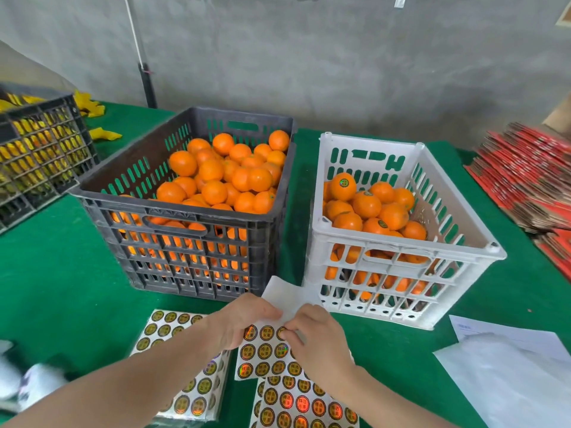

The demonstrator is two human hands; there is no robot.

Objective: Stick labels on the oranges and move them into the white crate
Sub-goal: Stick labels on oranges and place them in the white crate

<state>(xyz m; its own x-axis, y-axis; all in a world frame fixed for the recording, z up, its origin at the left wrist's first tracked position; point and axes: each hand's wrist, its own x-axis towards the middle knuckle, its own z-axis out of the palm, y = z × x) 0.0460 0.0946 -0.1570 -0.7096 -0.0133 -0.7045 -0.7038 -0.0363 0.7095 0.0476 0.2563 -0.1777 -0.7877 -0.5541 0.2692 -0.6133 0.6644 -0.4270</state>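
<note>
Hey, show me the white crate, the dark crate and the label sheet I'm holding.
white crate [457, 251], head view, on its front rim.
dark crate [123, 203], head view, on its front rim.
label sheet [265, 350], head view, on a label in its middle row.

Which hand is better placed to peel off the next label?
Right. The right hand has its fingertips pinching at a top-row label on the label sheet, while the left hand grips the sheet's folded-back upper edge, steadying it.
</note>
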